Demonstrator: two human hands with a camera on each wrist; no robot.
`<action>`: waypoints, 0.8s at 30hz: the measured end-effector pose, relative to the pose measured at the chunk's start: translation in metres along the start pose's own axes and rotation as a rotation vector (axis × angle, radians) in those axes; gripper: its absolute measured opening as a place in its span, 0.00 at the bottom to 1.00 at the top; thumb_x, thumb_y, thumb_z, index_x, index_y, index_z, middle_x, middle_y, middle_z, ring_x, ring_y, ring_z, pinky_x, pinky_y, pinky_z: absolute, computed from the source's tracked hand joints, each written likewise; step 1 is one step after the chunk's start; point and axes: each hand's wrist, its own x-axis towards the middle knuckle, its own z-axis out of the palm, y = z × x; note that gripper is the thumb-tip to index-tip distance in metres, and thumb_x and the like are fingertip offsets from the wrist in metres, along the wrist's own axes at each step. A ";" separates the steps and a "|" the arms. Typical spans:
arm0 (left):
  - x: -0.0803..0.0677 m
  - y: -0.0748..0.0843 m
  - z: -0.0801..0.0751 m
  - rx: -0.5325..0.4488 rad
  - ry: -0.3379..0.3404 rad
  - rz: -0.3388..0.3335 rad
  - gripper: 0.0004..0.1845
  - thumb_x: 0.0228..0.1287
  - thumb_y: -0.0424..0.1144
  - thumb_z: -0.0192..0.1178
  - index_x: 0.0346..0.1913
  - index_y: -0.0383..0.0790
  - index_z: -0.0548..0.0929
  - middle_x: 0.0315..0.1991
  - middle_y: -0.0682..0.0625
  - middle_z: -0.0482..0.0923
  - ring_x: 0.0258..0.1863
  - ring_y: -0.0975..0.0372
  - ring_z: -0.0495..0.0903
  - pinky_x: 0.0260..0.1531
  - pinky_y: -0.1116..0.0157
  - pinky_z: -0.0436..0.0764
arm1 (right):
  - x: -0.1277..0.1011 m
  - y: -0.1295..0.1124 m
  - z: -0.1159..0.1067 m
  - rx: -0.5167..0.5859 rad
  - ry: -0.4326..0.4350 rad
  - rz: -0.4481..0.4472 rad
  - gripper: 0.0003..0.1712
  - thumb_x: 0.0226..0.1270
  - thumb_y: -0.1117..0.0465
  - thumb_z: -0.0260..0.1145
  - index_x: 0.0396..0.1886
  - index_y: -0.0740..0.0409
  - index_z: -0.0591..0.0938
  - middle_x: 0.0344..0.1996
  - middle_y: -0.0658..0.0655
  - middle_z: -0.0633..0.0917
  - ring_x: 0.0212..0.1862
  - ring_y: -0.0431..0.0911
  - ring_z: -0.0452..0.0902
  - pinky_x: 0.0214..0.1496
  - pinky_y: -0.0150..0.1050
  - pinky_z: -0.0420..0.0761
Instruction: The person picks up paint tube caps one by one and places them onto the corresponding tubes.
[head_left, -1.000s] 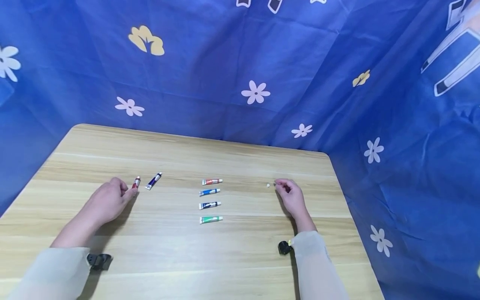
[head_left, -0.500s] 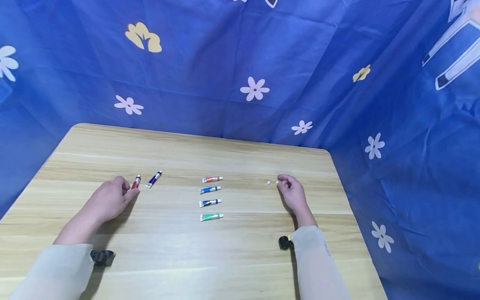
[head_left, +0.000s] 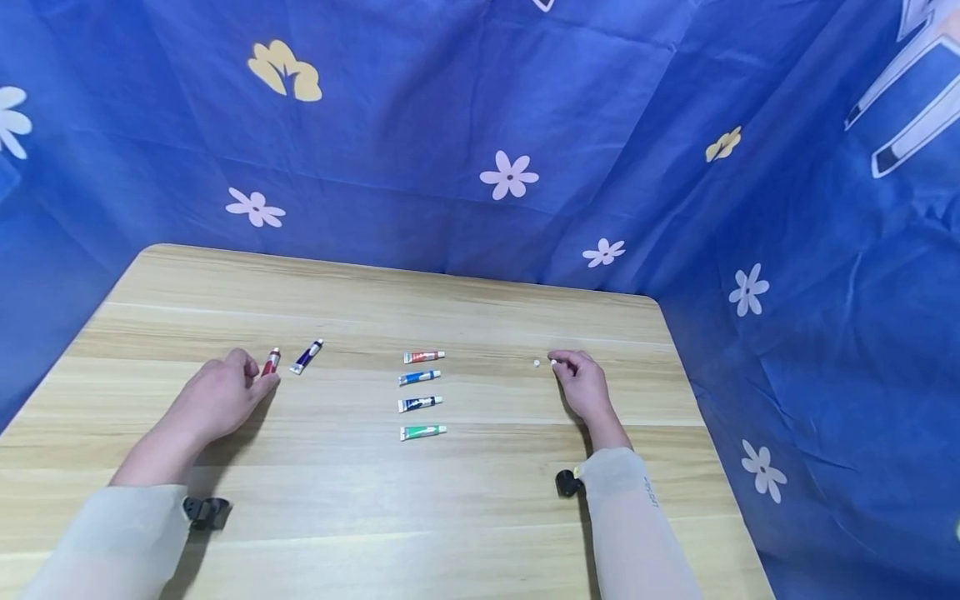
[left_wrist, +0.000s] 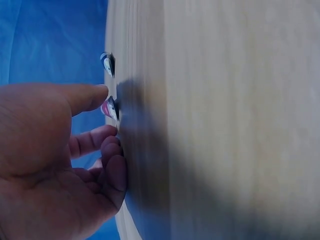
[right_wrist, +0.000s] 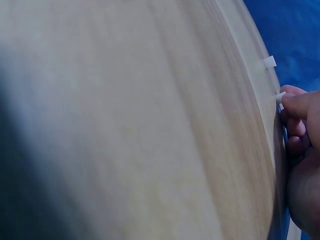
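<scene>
The red tube [head_left: 271, 362] lies on the wooden table [head_left: 480, 500], at about 9 o'clock from the table's middle. Its white cap end points away from the person. The left hand [head_left: 217, 400] rests beside it with curled fingers, and the thumb tip touches the tube's near end. Whether the fingers actually pinch the tube cannot be told from the head view. In the left wrist view the tube [left_wrist: 109, 107] is only a red and white sliver past the thumb, mostly hidden by the hand [left_wrist: 55, 165] and blurred.

Just to the tube's 3 o'clock lies a dark blue tube [head_left: 307, 357], tilted, close but apart. In the left wrist view only its end [left_wrist: 107, 63] shows.

The right hand [head_left: 581, 385] sits at about 3 o'clock on the table with its fingers curled, and it pinches a small white cap [head_left: 553, 362] at the fingertips. In the right wrist view this cap [right_wrist: 280, 97] peeks out between the fingertips, and most of the hand [right_wrist: 302, 160] is cut off by the frame edge. A second white cap [head_left: 537, 363] lies loose on the table just to the left of the first, not touching it.

Between the hands four more tubes lie in a column, each with its cap to the right. From far to near they are orange-red [head_left: 423, 357], blue [head_left: 418, 377], dark navy [head_left: 419, 404] and green [head_left: 422, 432]. Blue flowered cloth [head_left: 510, 179] hangs behind and to the right of the table.
</scene>
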 end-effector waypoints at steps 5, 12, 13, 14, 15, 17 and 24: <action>0.000 0.003 -0.001 -0.002 -0.006 -0.021 0.26 0.85 0.48 0.55 0.51 0.20 0.72 0.37 0.26 0.80 0.39 0.35 0.81 0.42 0.37 0.80 | 0.000 -0.001 0.001 -0.008 0.001 0.022 0.12 0.80 0.64 0.67 0.56 0.53 0.91 0.42 0.55 0.83 0.43 0.46 0.77 0.44 0.31 0.75; -0.002 0.004 -0.001 0.005 -0.005 -0.033 0.23 0.83 0.46 0.56 0.51 0.23 0.72 0.37 0.25 0.78 0.39 0.36 0.79 0.40 0.38 0.78 | -0.002 -0.004 0.001 -0.015 0.009 0.023 0.11 0.79 0.63 0.68 0.53 0.52 0.92 0.41 0.55 0.83 0.43 0.46 0.77 0.44 0.33 0.76; -0.002 0.004 -0.001 0.006 -0.006 -0.035 0.22 0.83 0.46 0.57 0.50 0.24 0.72 0.37 0.26 0.78 0.38 0.37 0.78 0.39 0.39 0.78 | -0.002 -0.004 0.001 -0.012 0.009 0.022 0.10 0.79 0.63 0.68 0.53 0.52 0.92 0.40 0.55 0.83 0.42 0.46 0.77 0.44 0.33 0.76; -0.002 0.005 -0.002 0.007 -0.007 -0.037 0.21 0.83 0.45 0.57 0.49 0.25 0.72 0.37 0.27 0.78 0.38 0.37 0.78 0.39 0.40 0.77 | -0.002 -0.005 0.001 -0.008 0.009 0.022 0.10 0.79 0.63 0.68 0.53 0.52 0.92 0.40 0.55 0.83 0.42 0.46 0.77 0.44 0.33 0.76; -0.002 0.005 -0.002 0.007 -0.007 -0.038 0.20 0.83 0.45 0.57 0.49 0.26 0.72 0.36 0.28 0.78 0.38 0.38 0.77 0.38 0.40 0.77 | -0.002 -0.005 0.001 -0.003 0.009 0.023 0.10 0.79 0.63 0.68 0.53 0.52 0.92 0.40 0.55 0.83 0.42 0.46 0.77 0.44 0.33 0.76; -0.003 0.005 -0.002 0.008 -0.006 -0.040 0.18 0.82 0.44 0.57 0.49 0.27 0.72 0.36 0.30 0.78 0.38 0.39 0.77 0.38 0.41 0.76 | -0.001 -0.004 0.000 0.017 0.003 0.032 0.10 0.79 0.62 0.68 0.53 0.52 0.92 0.41 0.55 0.82 0.43 0.46 0.77 0.45 0.33 0.76; -0.001 0.004 0.000 0.001 0.001 -0.031 0.15 0.79 0.40 0.56 0.47 0.26 0.74 0.33 0.33 0.77 0.35 0.43 0.76 0.33 0.47 0.75 | -0.001 0.003 -0.005 0.172 -0.007 0.115 0.11 0.81 0.58 0.67 0.55 0.50 0.91 0.48 0.52 0.84 0.50 0.45 0.75 0.53 0.36 0.75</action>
